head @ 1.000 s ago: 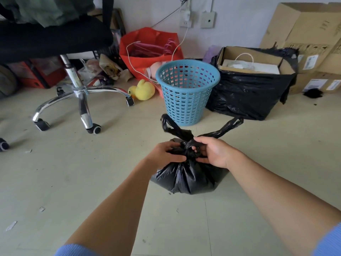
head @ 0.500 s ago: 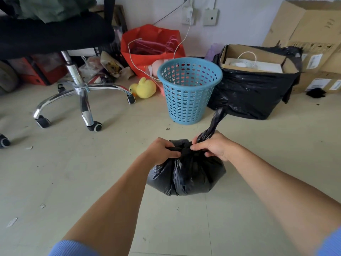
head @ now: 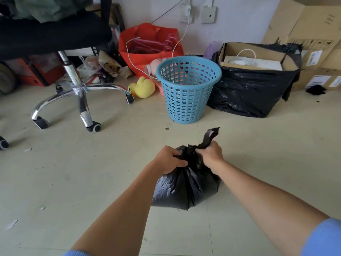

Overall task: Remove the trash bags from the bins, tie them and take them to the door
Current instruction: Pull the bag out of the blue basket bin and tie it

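Beyond both hands, well apart from them against the far wall, a bulky black plastic sack wrapped around an open cardboard box [head: 252, 93] takes up the right, and a black office chair with a chrome star base [head: 77, 89] the left; both look like bystanders to the job in hand. Between them and nearer the hands stands the round blue perforated plastic bin [head: 187, 91], upright and with no liner showing through its holes, so its bag is judged to be already out. Just left of that bin a yellow plush duck [head: 143, 87] lies on the pale tiled floor [head: 73, 172]. Directly under the hands sits the small, bulging black plastic trash bag [head: 184, 189], resting on the floor so its weight is carried while the neck is worked. Clenched on the gathered plastic at the left of the neck, the left hand [head: 168, 159] pins the bundle down, while the right hand [head: 211, 154] is closed around a twisted tail of the bag that sticks up past its knuckles, apparently drawing a knot tight. Tying seems nearly done; the carry to the door, which is not in view, is not yet begun.
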Demonstrator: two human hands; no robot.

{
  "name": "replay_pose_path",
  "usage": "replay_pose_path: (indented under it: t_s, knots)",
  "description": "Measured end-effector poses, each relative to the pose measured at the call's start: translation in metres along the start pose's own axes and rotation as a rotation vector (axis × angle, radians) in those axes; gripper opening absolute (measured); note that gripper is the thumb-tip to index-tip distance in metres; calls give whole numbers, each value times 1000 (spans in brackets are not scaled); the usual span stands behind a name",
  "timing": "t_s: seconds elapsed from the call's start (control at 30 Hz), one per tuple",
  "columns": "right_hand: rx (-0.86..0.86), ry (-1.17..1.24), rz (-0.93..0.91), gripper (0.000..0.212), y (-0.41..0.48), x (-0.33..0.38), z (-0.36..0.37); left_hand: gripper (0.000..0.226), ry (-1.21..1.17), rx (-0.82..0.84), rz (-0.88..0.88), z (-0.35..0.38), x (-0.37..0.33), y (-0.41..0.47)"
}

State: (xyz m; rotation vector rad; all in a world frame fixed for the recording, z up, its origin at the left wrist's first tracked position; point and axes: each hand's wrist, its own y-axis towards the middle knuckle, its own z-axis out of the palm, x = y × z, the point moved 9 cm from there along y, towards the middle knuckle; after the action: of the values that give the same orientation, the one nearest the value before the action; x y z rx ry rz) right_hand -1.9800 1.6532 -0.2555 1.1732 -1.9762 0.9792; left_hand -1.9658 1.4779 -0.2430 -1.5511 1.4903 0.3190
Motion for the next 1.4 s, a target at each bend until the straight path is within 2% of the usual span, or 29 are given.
replay_pose_path:
  t_s: [0.07, 0.1, 0.13, 0.17, 0.23, 0.33, 0.4, 0.53, 0.6, 0.73, 0.87, 1.07, 1.23, 1.4]
  knots:
    - [292, 278, 254, 35, -7, -16, 26, 20, 31, -35, -59, -2, 22, 2]
    - [359, 306, 299, 33, -9, -16, 29, 20, 51, -27, -85, -3, 30, 2]
    - [359, 315, 307, 29, -6, -16, 27, 21, 70, -8, -106, -4, 35, 2]
    - [287, 321, 299, 28, -1, -16, 19, 25, 73, 15, -119, -4, 38, 3]
    - [66, 312, 268, 30, 8, -19, -4, 33, 5, 3, -125, -8, 37, 7]
    - [-85, 336, 309, 28, 10, -34, -19, 16, -73, -201, -17, -24, 14, 15]
    - [-74, 376, 376, 22, 9, -47, -16, 22, -27, -258, 80, -23, -6, 21]
    - [-6, 441, 451, 14, 5, -56, -12, 35, 149, -157, 173, 4, -33, 35]
    - [22, 452, 469, 14, 3, -60, -11, 35, 188, -90, 160, 20, -33, 43]
    - [51, 448, 496, 28, 3, -69, -12, 28, 373, -9, 121, 44, -25, 53]
    - [83, 456, 509, 20, 2, -73, -8, 24, 455, -12, 99, 55, -16, 52]
    - [72, 496, 501, 12, 5, -69, -16, 13, 230, 25, 102, 63, -15, 49]
    - [150, 486, 492, 19, 0, -75, -14, 19, 185, -161, 122, 37, -20, 42]
    - [192, 495, 467, 12, -3, -60, -11, 27, 121, -299, 74, 19, -22, 33]
